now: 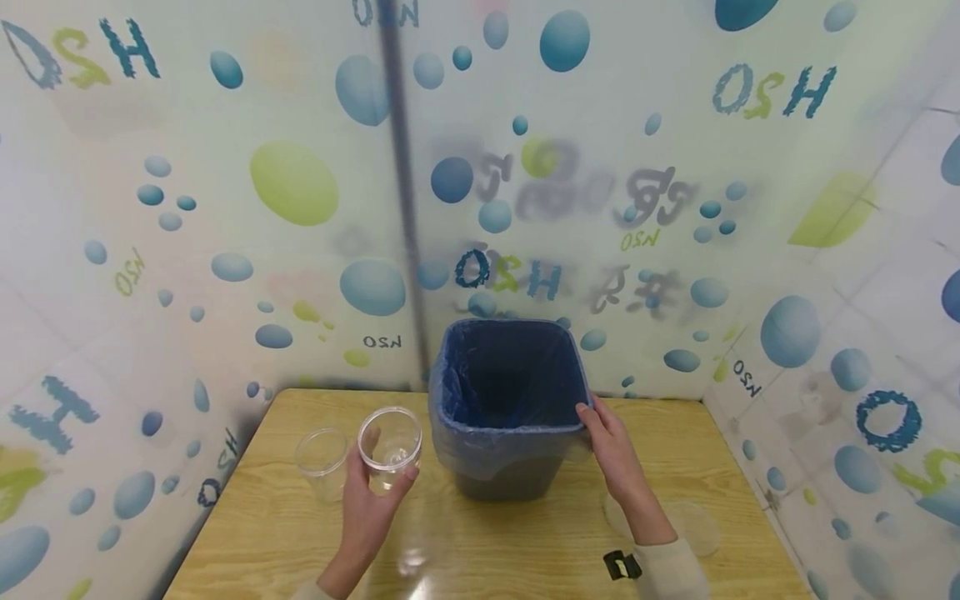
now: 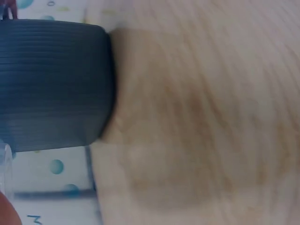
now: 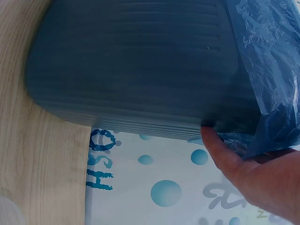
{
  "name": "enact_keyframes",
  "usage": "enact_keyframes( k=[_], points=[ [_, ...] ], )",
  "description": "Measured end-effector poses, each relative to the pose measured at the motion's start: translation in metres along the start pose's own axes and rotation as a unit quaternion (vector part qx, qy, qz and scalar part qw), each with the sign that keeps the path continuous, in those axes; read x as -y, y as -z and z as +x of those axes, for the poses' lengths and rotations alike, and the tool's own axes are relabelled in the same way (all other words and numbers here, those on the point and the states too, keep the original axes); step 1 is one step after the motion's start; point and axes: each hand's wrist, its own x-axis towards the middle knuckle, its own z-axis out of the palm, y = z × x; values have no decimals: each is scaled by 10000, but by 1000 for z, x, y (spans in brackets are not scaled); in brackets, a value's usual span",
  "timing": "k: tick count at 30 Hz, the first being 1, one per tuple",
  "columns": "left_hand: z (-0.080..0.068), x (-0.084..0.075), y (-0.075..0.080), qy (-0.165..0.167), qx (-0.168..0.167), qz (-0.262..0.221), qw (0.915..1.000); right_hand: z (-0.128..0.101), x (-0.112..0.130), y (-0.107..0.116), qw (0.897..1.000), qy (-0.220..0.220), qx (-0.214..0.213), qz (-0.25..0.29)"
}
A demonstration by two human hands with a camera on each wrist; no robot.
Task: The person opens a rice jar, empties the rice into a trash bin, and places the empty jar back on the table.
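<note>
My left hand (image 1: 369, 508) holds a clear plastic cup (image 1: 391, 450) with its mouth facing up, thumb and fingers around its side. Only a fingertip and a sliver of the cup (image 2: 5, 171) show in the left wrist view. Just left of that hand stands a second clear cup (image 1: 321, 462). In the middle of the table is a dark trash bin (image 1: 501, 483) lined with a blue plastic bag (image 1: 480, 446) folded over its rim. My right hand (image 1: 611, 450) grips the bin's right rim, thumb over the edge. Fingers (image 3: 220, 152) reach along the bin's side below the bag.
The wooden table (image 1: 442, 550) ends at a wall (image 1: 315, 275) covered in a bubble print. Two clear round discs, one the disc (image 1: 693, 529), lie by the right forearm. A small black item (image 1: 622, 566) is at the right sleeve's cuff.
</note>
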Motion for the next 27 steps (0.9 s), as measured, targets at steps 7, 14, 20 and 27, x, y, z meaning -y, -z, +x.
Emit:
enact_keyframes(
  k=[7,14,20,27],
  points=[
    [-6,21,2,203,191,68,9996,-1,1,0,10000,-33,19,1],
    [-8,34,4,451,738,254,9959,-1,2,-1,10000,7,-55,-28],
    [-9,45,6,351,732,421,9958,0,1,0,10000,-41,-11,-1],
    [-8,57,13,725,936,528,9916,-1,4,0,10000,-48,22,-28]
  ],
)
